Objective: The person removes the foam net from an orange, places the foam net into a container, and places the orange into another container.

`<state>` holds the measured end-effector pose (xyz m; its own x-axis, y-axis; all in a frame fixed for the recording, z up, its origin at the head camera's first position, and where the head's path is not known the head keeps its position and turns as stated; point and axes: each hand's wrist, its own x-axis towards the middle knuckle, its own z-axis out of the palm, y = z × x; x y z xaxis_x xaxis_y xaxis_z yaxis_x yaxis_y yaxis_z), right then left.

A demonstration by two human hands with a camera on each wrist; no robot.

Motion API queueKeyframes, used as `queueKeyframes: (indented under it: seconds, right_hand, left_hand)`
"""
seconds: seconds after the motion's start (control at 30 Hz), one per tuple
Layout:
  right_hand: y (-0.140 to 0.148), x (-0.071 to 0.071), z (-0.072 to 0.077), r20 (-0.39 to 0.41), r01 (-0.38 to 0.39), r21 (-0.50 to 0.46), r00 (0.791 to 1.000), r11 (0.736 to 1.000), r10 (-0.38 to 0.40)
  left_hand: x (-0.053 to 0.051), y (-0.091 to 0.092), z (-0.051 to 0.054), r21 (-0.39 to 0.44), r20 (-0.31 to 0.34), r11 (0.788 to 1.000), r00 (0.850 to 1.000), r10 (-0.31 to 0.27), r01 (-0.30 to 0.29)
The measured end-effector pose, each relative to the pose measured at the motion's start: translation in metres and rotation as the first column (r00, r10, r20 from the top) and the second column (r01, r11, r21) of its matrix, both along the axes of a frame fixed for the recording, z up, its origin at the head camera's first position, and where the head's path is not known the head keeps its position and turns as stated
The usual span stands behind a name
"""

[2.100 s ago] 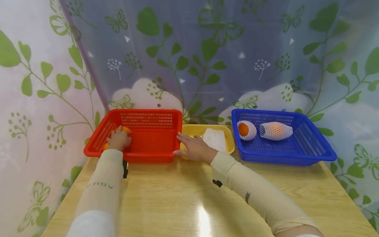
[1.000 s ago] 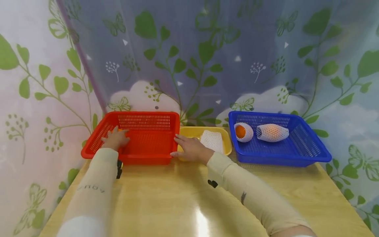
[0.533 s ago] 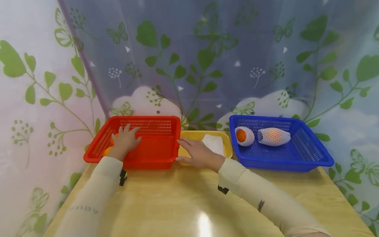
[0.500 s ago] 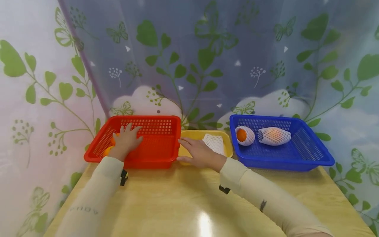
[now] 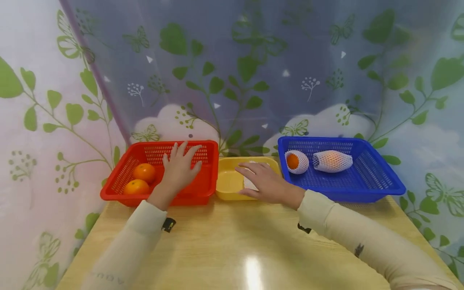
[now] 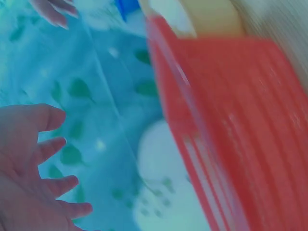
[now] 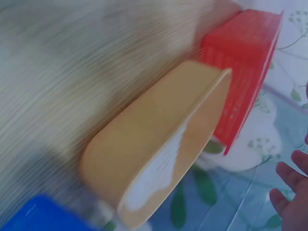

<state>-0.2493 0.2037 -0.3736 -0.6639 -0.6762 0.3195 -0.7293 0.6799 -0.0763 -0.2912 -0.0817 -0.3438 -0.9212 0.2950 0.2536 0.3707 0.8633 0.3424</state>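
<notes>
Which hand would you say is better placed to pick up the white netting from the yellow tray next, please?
Probably the right hand: it hovers over the yellow tray, near the white netting, while the left hand is over the red basket.

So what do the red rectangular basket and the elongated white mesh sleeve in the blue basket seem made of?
The red rectangular basket looks like smooth moulded plastic: even colour, regular slots, slight sheen. The elongated white mesh sleeve is probably matte foam netting, judging by its open mesh.

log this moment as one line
left hand: empty, over red basket; right hand: empty, over yellow tray; red basket: two oranges; blue basket: two netted fruits
</notes>
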Motion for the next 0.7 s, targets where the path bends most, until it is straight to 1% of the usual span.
queueKeyframes:
  seconds: [0.07,0.17,0.23,0.27,0.37,0.43,0.53,0.6,0.7]
  right_hand:
    - [0.011,0.000,0.000,-0.018,0.007,0.000,1.000,1.000,-0.007]
    - [0.030,0.000,-0.004,-0.020,0.054,0.011,0.998,0.998,-0.054]
    - [0.042,0.000,-0.008,-0.039,0.082,0.019,0.996,0.996,-0.081]
    - [0.047,0.000,-0.011,-0.061,0.093,0.022,0.994,0.995,-0.091]
    - [0.064,-0.005,-0.018,-0.164,0.097,0.010,0.982,0.995,-0.094]
    - [0.075,-0.011,-0.021,-0.246,0.097,-0.009,0.964,0.995,-0.096]
    - [0.093,-0.022,-0.021,-0.322,0.116,-0.038,0.939,0.993,-0.122]
    - [0.104,-0.029,-0.020,-0.333,0.148,-0.050,0.930,0.988,-0.156]
    - [0.116,-0.038,-0.015,-0.314,0.217,-0.032,0.924,0.976,-0.216]
  left_hand:
    - [0.008,0.013,0.005,0.014,-0.027,0.999,0.999,-0.038,0.038]
    - [0.017,0.036,0.009,0.017,-0.062,0.995,0.993,-0.099,0.100]
    - [0.022,0.052,0.009,0.016,-0.079,0.991,0.988,-0.132,0.134]
    - [0.024,0.060,0.009,0.021,-0.085,0.989,0.986,-0.145,0.147]
    - [0.029,0.082,0.004,0.033,-0.087,0.984,0.982,-0.170,0.173]
    - [0.032,0.096,-0.002,0.040,-0.088,0.981,0.978,-0.187,0.191]
    - [0.037,0.118,-0.010,0.049,-0.048,0.974,0.974,-0.219,0.222]
    - [0.038,0.132,-0.016,0.049,-0.021,0.970,0.971,-0.237,0.238]
    - [0.040,0.150,-0.024,0.032,0.026,0.971,0.971,-0.237,0.237]
